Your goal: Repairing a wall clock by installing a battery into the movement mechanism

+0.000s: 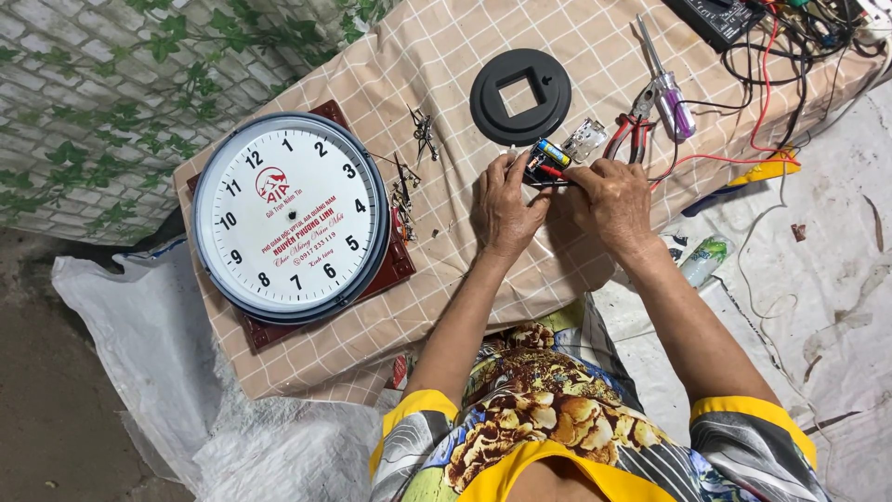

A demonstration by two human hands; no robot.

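Hands (506, 206) (609, 200) cover clock movement (542, 167) – battery (552, 151) visible | grip unclear

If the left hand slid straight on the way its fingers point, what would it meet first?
Past the small battery-fitted part that the left hand already touches, probably the black round plate; the gap's depth is unclear.

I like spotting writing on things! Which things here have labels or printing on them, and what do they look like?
Clock face: left on the table, round, white with black numerals, red emblem and red print, grey rim.
Small battery: above the left hand and right hand, cylinder with blue-and-yellow wrapper.
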